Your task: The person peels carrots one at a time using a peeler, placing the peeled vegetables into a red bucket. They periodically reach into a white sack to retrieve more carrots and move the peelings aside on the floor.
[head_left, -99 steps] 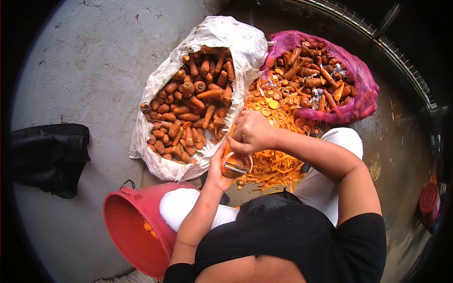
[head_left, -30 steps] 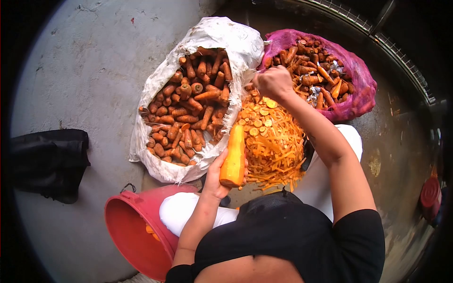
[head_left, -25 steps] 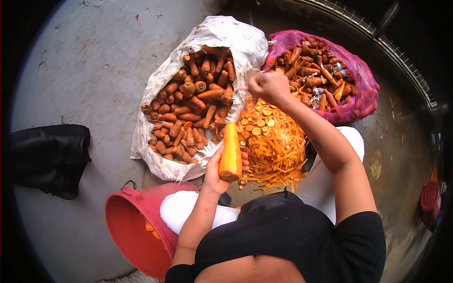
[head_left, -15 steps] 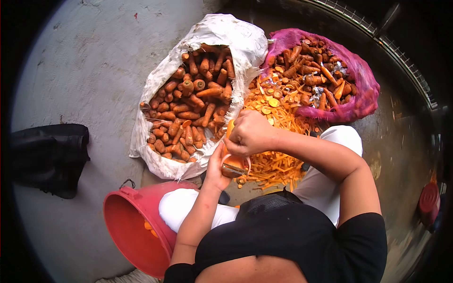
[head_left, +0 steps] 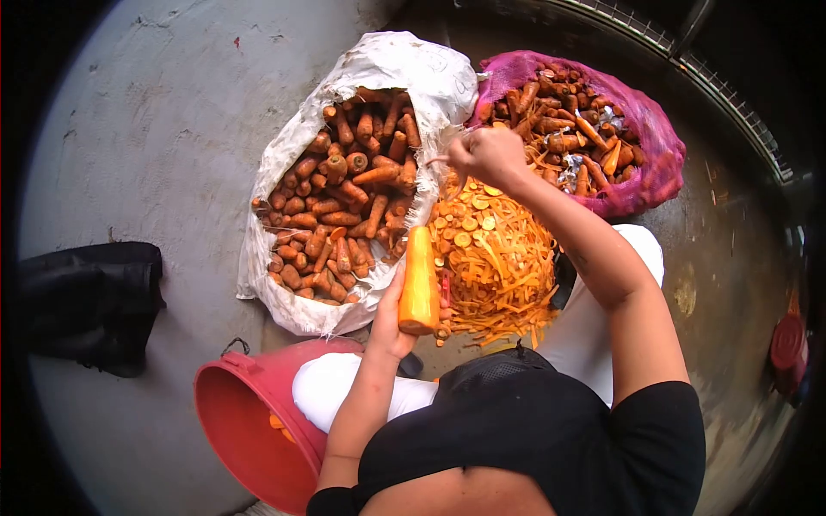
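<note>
My left hand (head_left: 394,320) is wrapped round a thick peeled carrot (head_left: 419,284), which stands nearly upright with its wide end toward me. Beyond it, my right hand (head_left: 490,159) is raised over the peelings, fingers curled and blurred by motion; what it holds, I cannot tell. A small red piece (head_left: 445,285) shows just beside the carrot. Under my hands lies a heap of orange carrot peelings (head_left: 503,284) with round cut slices. Close to the left, a white sack (head_left: 280,172) gapes open, full of unpeeled carrots (head_left: 344,202).
A pink mesh sack (head_left: 658,168) of carrots and scraps stands at the back right. By my left leg a red bucket (head_left: 258,378) lies tipped, with orange pieces inside. Black fabric (head_left: 90,305) lies on the floor at far left. A red object (head_left: 787,353) is at far right.
My right hand has moved up and away from the carrot, over the peelings. The carrot in my left hand now shows a smooth, peeled side and a bright cut end.
</note>
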Available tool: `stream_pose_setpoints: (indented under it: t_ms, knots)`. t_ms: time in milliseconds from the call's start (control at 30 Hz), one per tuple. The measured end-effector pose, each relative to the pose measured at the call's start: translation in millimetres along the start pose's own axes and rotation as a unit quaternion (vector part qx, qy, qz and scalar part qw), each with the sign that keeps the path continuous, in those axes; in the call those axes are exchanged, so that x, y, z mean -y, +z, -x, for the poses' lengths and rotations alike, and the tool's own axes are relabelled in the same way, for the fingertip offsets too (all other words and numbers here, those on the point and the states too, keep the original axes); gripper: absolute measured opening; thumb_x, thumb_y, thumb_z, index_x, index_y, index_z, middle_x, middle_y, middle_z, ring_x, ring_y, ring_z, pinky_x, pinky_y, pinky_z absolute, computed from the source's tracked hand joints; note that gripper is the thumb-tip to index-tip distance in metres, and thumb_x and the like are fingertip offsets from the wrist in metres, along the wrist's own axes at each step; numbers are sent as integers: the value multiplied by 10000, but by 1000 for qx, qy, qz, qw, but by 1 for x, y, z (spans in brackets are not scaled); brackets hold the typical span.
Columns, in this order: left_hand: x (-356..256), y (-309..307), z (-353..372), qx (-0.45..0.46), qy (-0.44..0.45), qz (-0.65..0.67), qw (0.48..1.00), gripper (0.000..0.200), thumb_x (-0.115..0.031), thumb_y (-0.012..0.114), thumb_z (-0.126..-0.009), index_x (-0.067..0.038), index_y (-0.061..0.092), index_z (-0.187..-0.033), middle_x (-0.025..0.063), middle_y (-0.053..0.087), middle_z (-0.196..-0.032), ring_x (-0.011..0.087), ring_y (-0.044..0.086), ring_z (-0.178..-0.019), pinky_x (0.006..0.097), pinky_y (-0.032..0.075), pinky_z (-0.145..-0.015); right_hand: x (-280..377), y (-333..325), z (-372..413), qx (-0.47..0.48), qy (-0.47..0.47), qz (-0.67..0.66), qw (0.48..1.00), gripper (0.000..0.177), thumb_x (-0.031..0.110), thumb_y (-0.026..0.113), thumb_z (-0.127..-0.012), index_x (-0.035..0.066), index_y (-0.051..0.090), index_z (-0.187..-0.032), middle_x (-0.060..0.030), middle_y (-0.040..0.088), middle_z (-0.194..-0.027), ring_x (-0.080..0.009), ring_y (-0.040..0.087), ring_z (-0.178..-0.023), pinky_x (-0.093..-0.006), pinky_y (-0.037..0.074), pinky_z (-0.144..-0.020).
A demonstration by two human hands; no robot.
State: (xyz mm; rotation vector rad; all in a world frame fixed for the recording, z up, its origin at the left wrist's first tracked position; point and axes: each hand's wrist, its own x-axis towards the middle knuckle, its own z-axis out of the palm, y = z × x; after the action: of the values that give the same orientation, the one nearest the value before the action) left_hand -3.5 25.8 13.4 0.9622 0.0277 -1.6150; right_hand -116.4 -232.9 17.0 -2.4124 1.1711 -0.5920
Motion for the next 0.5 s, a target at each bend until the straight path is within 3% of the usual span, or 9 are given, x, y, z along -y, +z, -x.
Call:
stream_pose_setpoints:
  t_ms: [33, 67, 100, 200, 267, 333, 467, 500]
  knots:
    - [0, -1, -2, -15, 15, 5, 1000, 458, -409, 364, -986, -5, 488, -1163, 153, 599, -931, 262, 640, -783, 410, 567, -711, 8, -1, 3, 97, 31, -29, 994, 420, 397, 484, -868, 169, 716, -603, -4, 546, -427, -115, 509, -365, -287, 399, -399]
    - [-1, -1, -4, -20, 9, 11, 1000, 451, -403, 371, -986, -6, 492, -1162, 150, 603, -948, 262, 641, -804, 409, 564, -721, 9, 12, 12, 84, -28, -101, 991, 414, 383, 491, -866, 161, 708, -592, 11, 576, -452, -112, 514, -371, -290, 419, -416]
    - [-3, 0, -7, -24, 3, 18, 1000, 444, -397, 377, -986, -6, 496, -1161, 147, 606, -964, 261, 642, -825, 408, 562, -732, 25, 2, 22, 135, -53, -157, 977, 416, 359, 492, -868, 149, 699, -575, 9, 591, -469, -103, 529, -383, -297, 428, -423]
    - [-4, 4, -12, -40, -6, 74, 996, 431, -387, 378, -987, -18, 502, -1170, 132, 615, -1014, 248, 640, -882, 398, 552, -763, 46, 12, 53, 95, -279, -193, 936, 355, 231, 572, -782, 115, 562, -446, -49, 509, -426, -201, 530, -403, -314, 439, -487]
    - [-1, 4, -12, -29, -12, 82, 996, 423, -384, 375, -988, -29, 504, -1178, 121, 618, -1040, 233, 636, -912, 389, 546, -780, 58, 9, 68, 45, -371, -183, 909, 360, 216, 577, -760, 122, 515, -418, -46, 473, -409, -227, 513, -418, -329, 449, -537]
    - [1, -1, -12, 11, -21, 49, 999, 412, -380, 375, -987, -42, 508, -1184, 109, 620, -1059, 216, 631, -936, 379, 541, -792, 57, 12, 72, 38, -375, -167, 911, 354, 214, 582, -749, 125, 508, -415, -46, 466, -410, -232, 505, -426, -333, 449, -551]
    - [2, 8, -12, -17, -7, 22, 1000, 388, -365, 383, -983, -51, 511, -1172, 106, 620, -1038, 218, 644, -877, 373, 552, -738, 51, 15, 63, -1, -386, -184, 904, 360, 208, 580, -750, 135, 514, -404, -38, 456, -392, -219, 490, -400, -337, 446, -534]
    - [-1, 12, -7, -58, -1, -6, 998, 402, -380, 383, -978, -49, 506, -1172, 109, 622, -1002, 235, 653, -788, 384, 558, -658, 43, 19, 55, 2, -360, -157, 920, 363, 209, 573, -766, 140, 556, -410, -27, 460, -374, -192, 478, -355, -326, 435, -461]
